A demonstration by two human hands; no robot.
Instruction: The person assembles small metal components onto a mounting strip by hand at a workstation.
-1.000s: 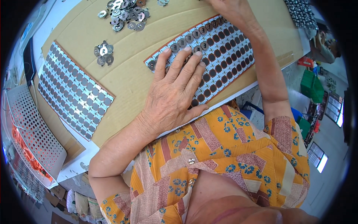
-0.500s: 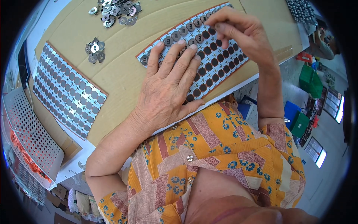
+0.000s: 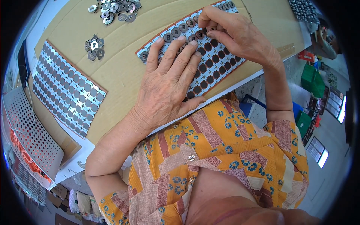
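Left hand [image 3: 167,86] lies open, flat on the tray [image 3: 221,63]; right hand [image 3: 236,33] pinches a disc [image 3: 204,32] at the tray's far rows.

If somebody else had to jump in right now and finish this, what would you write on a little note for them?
Left hand: flat, palm down, pressing on the near grid sheet of round dark holes.
Right hand: fingertips pinched at a hole in the upper rows, apparently seating a small silver metal disc; the disc itself is hidden.
Done: the sheet's top rows hold discs; a second sheet to the left is fully filled.
Left: the many dark empty holes on the near sheet.
Supply: loose disc piles and on the brown cardboard.
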